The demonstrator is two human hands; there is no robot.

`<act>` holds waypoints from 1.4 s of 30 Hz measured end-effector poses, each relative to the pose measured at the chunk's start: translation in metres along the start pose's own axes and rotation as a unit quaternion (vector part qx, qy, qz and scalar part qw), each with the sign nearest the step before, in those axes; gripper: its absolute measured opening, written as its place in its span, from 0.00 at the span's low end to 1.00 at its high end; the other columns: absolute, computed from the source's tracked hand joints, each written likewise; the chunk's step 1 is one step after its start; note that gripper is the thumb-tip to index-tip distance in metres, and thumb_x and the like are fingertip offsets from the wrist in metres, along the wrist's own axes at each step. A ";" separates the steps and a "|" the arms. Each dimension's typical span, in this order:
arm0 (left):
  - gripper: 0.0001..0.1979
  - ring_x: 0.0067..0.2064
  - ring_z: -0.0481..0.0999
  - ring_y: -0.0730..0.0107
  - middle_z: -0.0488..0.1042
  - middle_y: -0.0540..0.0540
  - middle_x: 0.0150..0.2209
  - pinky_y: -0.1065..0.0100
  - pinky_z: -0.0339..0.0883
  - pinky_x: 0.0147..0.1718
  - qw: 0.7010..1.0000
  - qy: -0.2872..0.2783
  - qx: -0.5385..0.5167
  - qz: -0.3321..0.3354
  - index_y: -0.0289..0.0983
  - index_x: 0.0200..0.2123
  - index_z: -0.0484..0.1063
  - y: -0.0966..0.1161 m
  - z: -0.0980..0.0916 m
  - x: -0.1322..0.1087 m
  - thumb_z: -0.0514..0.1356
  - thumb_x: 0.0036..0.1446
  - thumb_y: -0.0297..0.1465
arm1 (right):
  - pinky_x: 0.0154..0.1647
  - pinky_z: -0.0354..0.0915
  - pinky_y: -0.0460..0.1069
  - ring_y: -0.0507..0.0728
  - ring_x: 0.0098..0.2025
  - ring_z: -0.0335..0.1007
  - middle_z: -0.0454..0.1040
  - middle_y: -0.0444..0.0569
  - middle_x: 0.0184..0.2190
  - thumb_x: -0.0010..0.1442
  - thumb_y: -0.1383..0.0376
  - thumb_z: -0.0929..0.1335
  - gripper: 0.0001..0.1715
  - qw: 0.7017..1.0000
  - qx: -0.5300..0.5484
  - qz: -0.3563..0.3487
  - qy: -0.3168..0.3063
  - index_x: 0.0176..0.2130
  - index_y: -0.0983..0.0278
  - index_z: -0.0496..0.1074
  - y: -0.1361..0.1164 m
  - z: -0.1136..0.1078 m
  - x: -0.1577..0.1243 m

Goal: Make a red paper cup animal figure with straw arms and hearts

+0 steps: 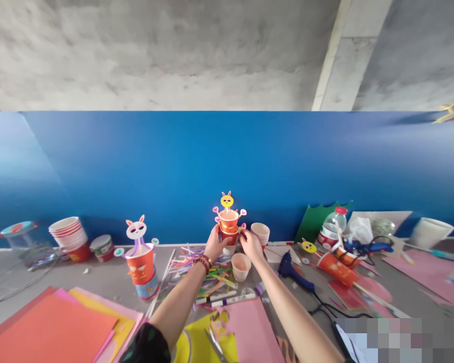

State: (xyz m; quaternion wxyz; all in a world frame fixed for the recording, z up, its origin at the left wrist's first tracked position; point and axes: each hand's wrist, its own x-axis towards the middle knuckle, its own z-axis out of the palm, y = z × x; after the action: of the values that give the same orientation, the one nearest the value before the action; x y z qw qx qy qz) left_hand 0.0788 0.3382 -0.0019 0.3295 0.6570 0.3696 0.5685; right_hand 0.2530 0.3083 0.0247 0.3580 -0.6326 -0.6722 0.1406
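Note:
Before the blue wall, a paper-cup figure (229,218) stands upright, made of stacked orange-red cups with a yellow eared face and small pink paddle-shaped arms on its sides. My left hand (215,244) grips its lower cup from the left. On the other side my right hand (251,243) has its fingers closed at the lower cup's right edge, by a small arm. Just below my hands sits an open paper cup (241,267). Another pale cup (260,233) is right of my right hand. Colourful paper strips (189,262) lie beside my left hand.
A second cup figure (140,264) with a white face stands to the left. Coloured paper sheets (49,322), scissors (214,343) and markers (223,301) lie in front. Rightward are a blue glue gun (295,272) with its cord, a tipped-over cup figure (336,268) and a bottle (331,229).

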 end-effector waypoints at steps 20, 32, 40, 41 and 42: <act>0.17 0.48 0.77 0.59 0.74 0.42 0.51 0.51 0.73 0.48 0.996 -0.026 0.066 -0.045 0.36 0.55 0.69 -0.007 0.001 -0.014 0.61 0.65 0.35 | 0.49 0.73 0.59 0.60 0.49 0.74 0.72 0.53 0.54 0.68 0.61 0.68 0.18 1.000 0.010 -0.004 0.000 0.55 0.64 0.70 -0.002 -0.004 -0.011; 0.16 0.47 0.77 0.60 0.74 0.42 0.51 0.54 0.75 0.46 0.985 -0.058 0.148 -0.070 0.35 0.53 0.70 0.035 -0.002 -0.014 0.61 0.65 0.35 | 0.38 0.77 0.51 0.59 0.36 0.81 0.81 0.52 0.38 0.62 0.59 0.66 0.18 0.995 0.069 -0.067 0.041 0.50 0.62 0.72 -0.001 -0.053 -0.070; 0.21 0.45 0.78 0.56 0.78 0.39 0.46 0.60 0.74 0.42 0.988 -0.025 0.153 -0.004 0.35 0.49 0.71 0.128 -0.033 -0.019 0.70 0.52 0.33 | 0.36 0.78 0.51 0.61 0.38 0.80 0.79 0.58 0.48 0.62 0.52 0.66 0.21 0.985 0.128 -0.103 0.060 0.49 0.62 0.73 -0.001 -0.087 -0.127; 0.22 0.44 0.79 0.56 0.78 0.40 0.46 0.61 0.75 0.40 0.988 -0.028 0.151 0.004 0.36 0.49 0.71 0.144 -0.042 -0.022 0.70 0.52 0.33 | 0.37 0.78 0.51 0.61 0.38 0.80 0.79 0.58 0.47 0.62 0.52 0.67 0.21 0.984 0.136 -0.102 0.061 0.48 0.62 0.73 -0.002 -0.089 -0.134; 0.21 0.44 0.79 0.57 0.78 0.41 0.45 0.63 0.75 0.38 0.988 -0.031 0.148 0.012 0.36 0.48 0.71 0.162 -0.052 -0.027 0.70 0.51 0.34 | 0.37 0.78 0.50 0.60 0.38 0.80 0.79 0.58 0.46 0.62 0.52 0.67 0.21 0.983 0.141 -0.099 0.057 0.48 0.62 0.73 -0.002 -0.090 -0.141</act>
State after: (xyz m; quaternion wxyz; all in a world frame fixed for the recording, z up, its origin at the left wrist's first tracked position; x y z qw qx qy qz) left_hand 0.0426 0.2328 0.1294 0.2330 0.7203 0.4312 0.4909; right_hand 0.3027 0.1499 0.0466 0.4939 -0.5128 -0.6834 0.1614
